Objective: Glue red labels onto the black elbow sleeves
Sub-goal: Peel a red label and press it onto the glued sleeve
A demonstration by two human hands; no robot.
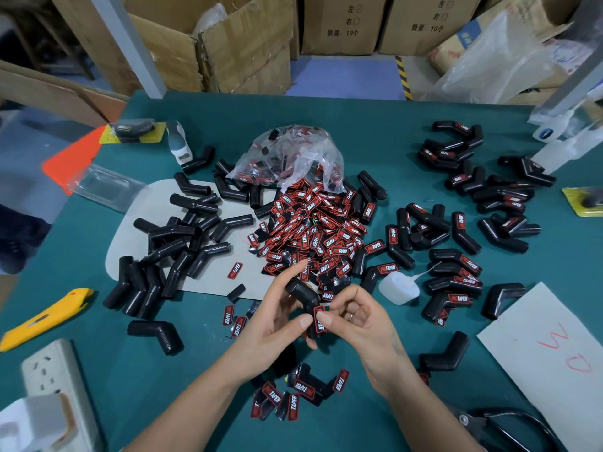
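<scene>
A teal green work table (408, 132) fills most of the view, backed by brown cardboard boxes (241, 44) standing on the floor behind it. On the table lies a pale grey rounded mat (208, 278) strewn with a loose heap of unlabelled black bent rubber elbow sleeves (182, 243), while a second spread of black sleeves already bearing red labels (463, 223) lies across the right side. Between the two groups sits a big mound of red-and-black rectangular labels (313, 233), spilling out of a crumpled clear plastic bag (290, 154) at its far edge. At the right near edge lies a white sheet of card with red marks (554, 360), and at the left near edge a white power strip (55, 370) and a yellow utility knife (45, 318). Just beside the label mound, to its right, lies a small translucent plastic glue bottle with a thin nozzle (399, 287). Near the middle, above the table, the left hand (277, 324) grips a single black elbow sleeve (305, 295), fingers curled round it with the forefinger extended upward. The right hand (352, 318) pinches a red label (319, 319) between thumb and forefinger, holding it against the lower leg of that sleeve. A few more labels (293, 396) lie scattered on the table below the wrists.
</scene>
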